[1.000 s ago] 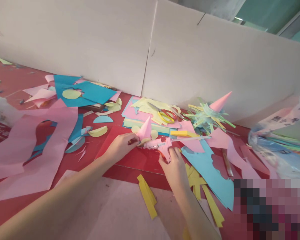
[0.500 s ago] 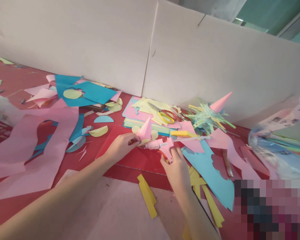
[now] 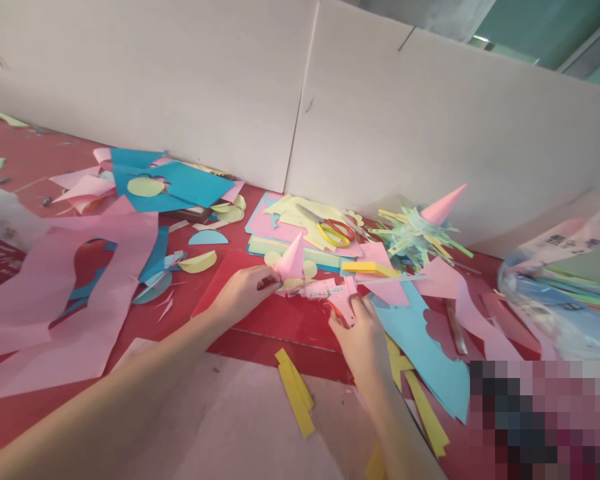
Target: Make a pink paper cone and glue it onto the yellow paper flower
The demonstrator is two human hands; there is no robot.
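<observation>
A pink paper cone point(image 3: 292, 259) stands upright with pale yellow rounded paper petals point(image 3: 309, 269) around its base. My left hand point(image 3: 247, 288) pinches the cone's lower left edge; the fingertips partly hide what they grip there. In my right hand point(image 3: 364, 333) is a pink hot glue gun point(image 3: 343, 298), a glue stick poking out of its back. Its nozzle points left, close to the cone's base and slightly apart from it. Under both hands lies a flat red sheet point(image 3: 275, 323).
Behind the cone, scissors point(image 3: 330, 230) rest on stacked coloured paper. A fringed paper piece with another pink cone point(image 3: 443, 205) leans by the white board point(image 3: 405, 120). Yellow strips point(image 3: 296, 393), blue sheets point(image 3: 425, 340) and pink cutouts point(image 3: 115, 287) are scattered about. A plastic bag point(image 3: 555, 293) lies right.
My right hand has drawn the glue gun a little to the right, so its nozzle is farther from the cone. My left hand stays in place at the cone.
</observation>
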